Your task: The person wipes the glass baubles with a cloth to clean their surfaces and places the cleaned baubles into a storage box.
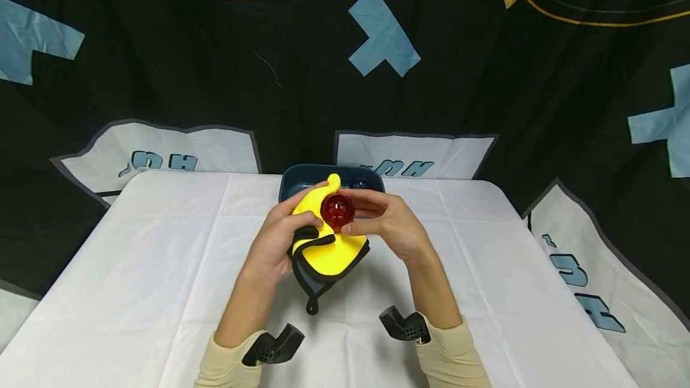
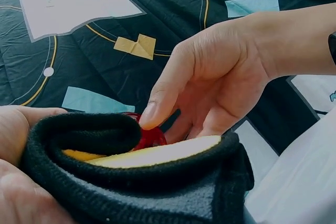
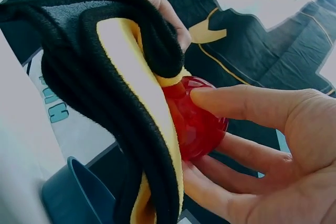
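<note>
My left hand [image 1: 275, 235] grips a yellow and grey cloth [image 1: 331, 256] with black edging and a small hanging loop, its thumb over a fold. Between the thumb and fingers of my right hand [image 1: 385, 220] is a clear red ball [image 1: 338, 211], pressed against the yellow side of the cloth. The right wrist view shows the red ball [image 3: 197, 119] pinched at its outer side, with the folded cloth [image 3: 142, 114] against the other. From the left wrist, the cloth [image 2: 131, 182] covers most of the ball.
Behind the hands, a dark blue-green basin [image 1: 296, 178] stands at the table's far edge with a dark blue ball [image 1: 359, 183] in it. A white cloth covers the table [image 1: 162, 292]. A black patterned curtain [image 1: 302, 76] hangs beyond.
</note>
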A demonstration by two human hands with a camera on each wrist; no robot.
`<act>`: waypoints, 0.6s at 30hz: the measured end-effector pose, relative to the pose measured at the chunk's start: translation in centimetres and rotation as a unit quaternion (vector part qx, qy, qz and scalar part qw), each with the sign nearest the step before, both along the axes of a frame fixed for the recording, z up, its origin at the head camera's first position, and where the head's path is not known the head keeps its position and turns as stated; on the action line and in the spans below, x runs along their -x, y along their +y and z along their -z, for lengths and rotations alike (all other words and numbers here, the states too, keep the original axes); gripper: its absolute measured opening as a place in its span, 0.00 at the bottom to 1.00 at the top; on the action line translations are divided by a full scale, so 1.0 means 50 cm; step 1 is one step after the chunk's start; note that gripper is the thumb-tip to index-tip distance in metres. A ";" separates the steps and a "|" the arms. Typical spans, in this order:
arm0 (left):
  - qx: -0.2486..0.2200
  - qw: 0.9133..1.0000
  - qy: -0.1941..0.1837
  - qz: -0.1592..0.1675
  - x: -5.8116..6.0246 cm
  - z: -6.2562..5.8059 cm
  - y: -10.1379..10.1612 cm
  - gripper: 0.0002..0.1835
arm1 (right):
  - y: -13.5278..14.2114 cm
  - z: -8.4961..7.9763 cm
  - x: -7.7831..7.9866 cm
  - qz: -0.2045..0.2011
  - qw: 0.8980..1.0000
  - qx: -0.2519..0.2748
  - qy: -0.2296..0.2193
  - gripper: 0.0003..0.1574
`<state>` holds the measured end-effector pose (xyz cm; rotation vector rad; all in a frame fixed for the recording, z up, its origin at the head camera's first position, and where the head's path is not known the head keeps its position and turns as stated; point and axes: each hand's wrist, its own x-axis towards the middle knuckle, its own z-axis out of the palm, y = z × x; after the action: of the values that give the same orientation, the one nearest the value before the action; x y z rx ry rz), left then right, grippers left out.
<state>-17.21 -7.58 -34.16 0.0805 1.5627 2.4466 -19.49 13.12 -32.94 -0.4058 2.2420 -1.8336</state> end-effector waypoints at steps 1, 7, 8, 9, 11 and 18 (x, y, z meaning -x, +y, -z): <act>0.001 1.000 0.000 0.000 0.000 0.000 0.001 0.35 | -0.001 0.000 0.000 0.007 1.000 0.001 -0.005 0.38; 0.005 1.000 -0.006 -0.002 -0.002 0.001 0.005 0.35 | -0.007 0.001 -0.002 0.047 0.999 -0.019 -0.018 0.35; 0.005 1.000 -0.006 -0.002 -0.002 0.001 0.006 0.36 | -0.008 0.000 -0.002 0.051 0.998 -0.024 -0.018 0.35; 0.005 1.000 -0.007 -0.002 -0.002 0.001 0.006 0.36 | -0.009 0.001 -0.002 0.055 0.998 -0.029 -0.018 0.34; 0.004 1.000 -0.007 -0.003 -0.002 0.000 0.006 0.36 | -0.011 0.000 -0.003 0.062 0.997 -0.039 -0.018 0.33; 0.007 1.000 -0.002 -0.005 -0.002 0.000 0.008 0.35 | -0.015 -0.002 -0.004 0.061 0.997 -0.048 -0.007 0.33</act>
<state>-17.12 -7.18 -34.14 0.0635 1.5832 2.4411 -19.28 12.37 -32.85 -0.2429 2.3820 -1.7694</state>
